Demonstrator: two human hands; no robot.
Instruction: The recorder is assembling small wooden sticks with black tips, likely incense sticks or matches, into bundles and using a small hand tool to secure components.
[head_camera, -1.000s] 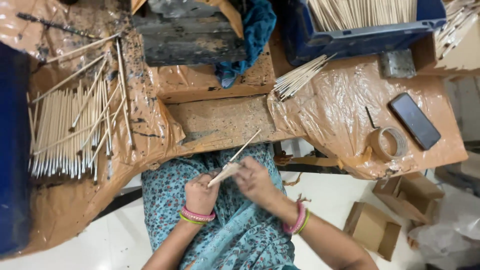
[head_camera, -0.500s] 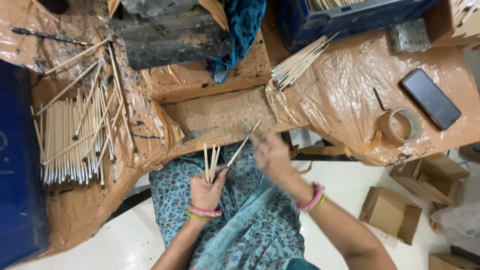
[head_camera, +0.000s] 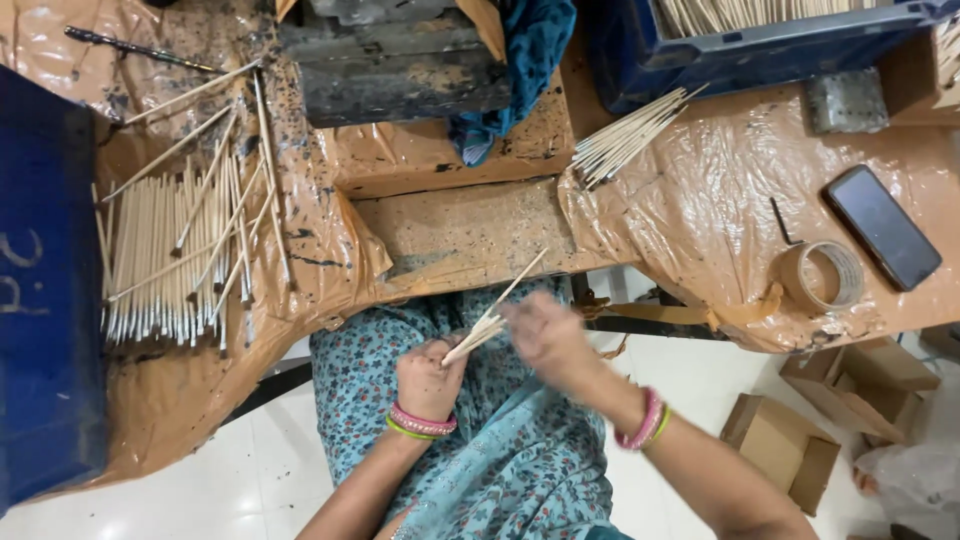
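1. left hand (head_camera: 430, 378): closed in a fist around the lower ends of a small bundle of thin wooden sticks (head_camera: 487, 325), held over the lap, just below the edge of the work board (head_camera: 455, 232). the sticks fan up and to the right, one longer stick reaching toward the board.
2. right hand (head_camera: 548, 335): blurred, at the upper part of the bundle; it appears to touch the sticks, but whether the fingers pinch one cannot be told.
3. step in hand, judged: separating or evening the sticks in the fist. done well, the fist stays firm near the base so none slide out, while the other hand works one stick at a time, drawing along its length rather than bending it sideways.
4. surroundings: finished sticks laid in a row (head_camera: 175, 255) on the plastic-covered table (head_camera: 700, 210) at left; a loose sheaf of raw sticks (head_camera: 630, 140) at upper right; a roll of tape (head_camera: 822, 276) and a phone (head_camera: 882, 226) well apart at right; a blue cloth (head_camera: 525, 70) above the board.
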